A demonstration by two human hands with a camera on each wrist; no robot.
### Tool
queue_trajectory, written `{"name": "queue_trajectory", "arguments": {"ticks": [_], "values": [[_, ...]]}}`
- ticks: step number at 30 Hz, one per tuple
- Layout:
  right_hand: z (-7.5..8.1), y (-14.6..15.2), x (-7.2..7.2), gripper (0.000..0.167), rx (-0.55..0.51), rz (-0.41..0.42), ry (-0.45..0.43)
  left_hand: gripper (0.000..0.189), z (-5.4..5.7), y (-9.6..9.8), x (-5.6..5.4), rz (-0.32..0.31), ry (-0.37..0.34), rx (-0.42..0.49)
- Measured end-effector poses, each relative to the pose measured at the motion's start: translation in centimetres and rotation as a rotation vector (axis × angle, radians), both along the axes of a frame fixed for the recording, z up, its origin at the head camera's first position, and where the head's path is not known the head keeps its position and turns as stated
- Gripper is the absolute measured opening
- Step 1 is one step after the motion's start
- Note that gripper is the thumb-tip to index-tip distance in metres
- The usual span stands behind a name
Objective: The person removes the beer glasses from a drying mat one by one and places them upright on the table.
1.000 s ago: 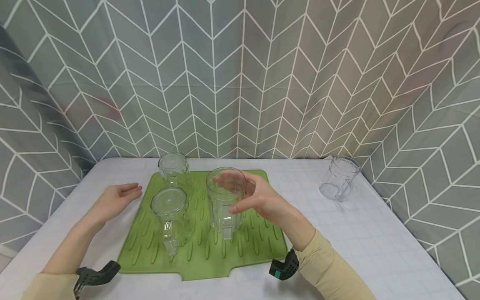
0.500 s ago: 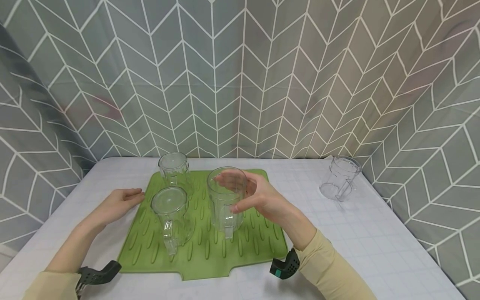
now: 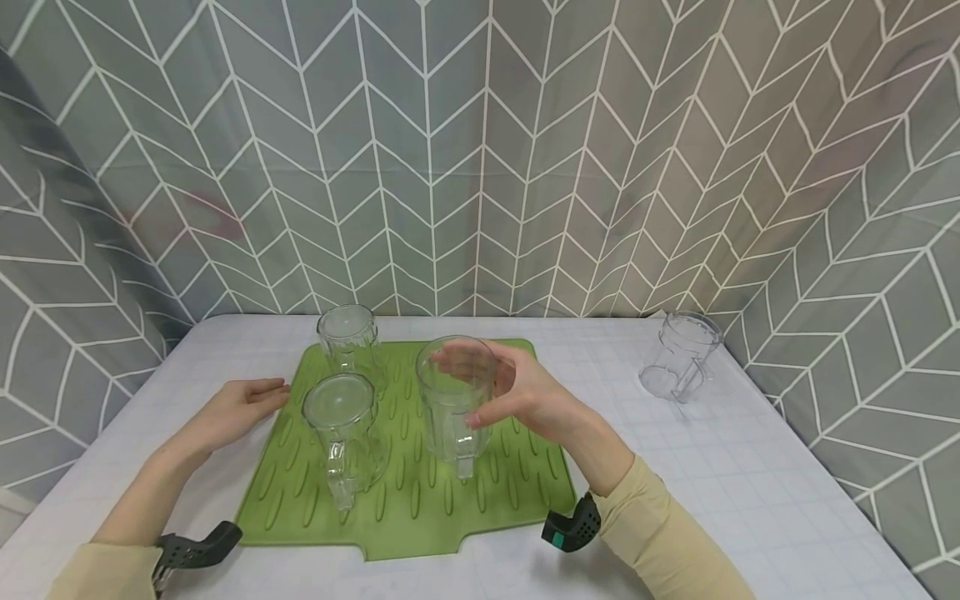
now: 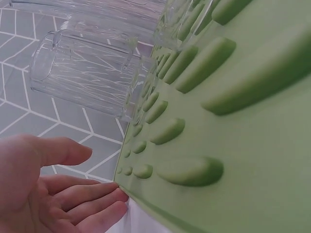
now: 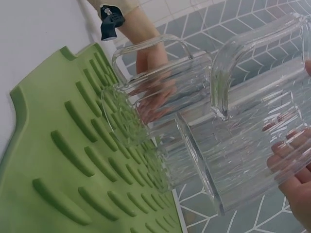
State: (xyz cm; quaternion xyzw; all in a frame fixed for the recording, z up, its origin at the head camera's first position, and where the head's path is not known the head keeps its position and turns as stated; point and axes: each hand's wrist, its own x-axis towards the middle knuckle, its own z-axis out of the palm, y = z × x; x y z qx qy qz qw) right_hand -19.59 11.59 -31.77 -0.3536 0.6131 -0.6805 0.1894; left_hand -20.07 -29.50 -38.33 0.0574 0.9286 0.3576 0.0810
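My right hand [image 3: 528, 396] holds a clear mug [image 3: 446, 437] over the middle of the green ridged mat [image 3: 412, 537], thumb by the handle side and fingers behind the wall. In the right wrist view this mug [image 5: 238, 155] has its base end close over the ridges, its handle toward the near side. A second clear mug [image 3: 339, 404] stands on the mat to its left, and a third mug [image 3: 347, 325] stands behind that one. My left hand [image 3: 240, 406] lies by the mat's left edge, relaxed, its fingertips [image 4: 116, 194] right at the edge.
Another clear mug [image 3: 678, 358] stands on the white table [image 3: 750, 483] at the far right. A grey patterned curtain [image 3: 480, 167] closes off the back and sides. Black devices sit on both wrists.
The held mug and my right hand have shifted slightly to the right. My left hand has come a little toward the mat and nearer, to its edge. The other mugs stay put.
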Motion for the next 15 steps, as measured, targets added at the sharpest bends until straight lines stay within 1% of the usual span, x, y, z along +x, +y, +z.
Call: {"name": "queue_trajectory", "arguments": {"ticks": [8, 15], "values": [[-0.6, 0.5, -0.6, 0.079, -0.053, 0.068, 0.002, 0.066, -0.1, 0.1, 0.0, 0.004, 0.007, -0.012], [-1.1, 1.0, -1.4, 0.076, -0.052, 0.073, 0.003, 0.067, -0.1, 0.2, 0.1, 0.010, -0.005, -0.013]]}}
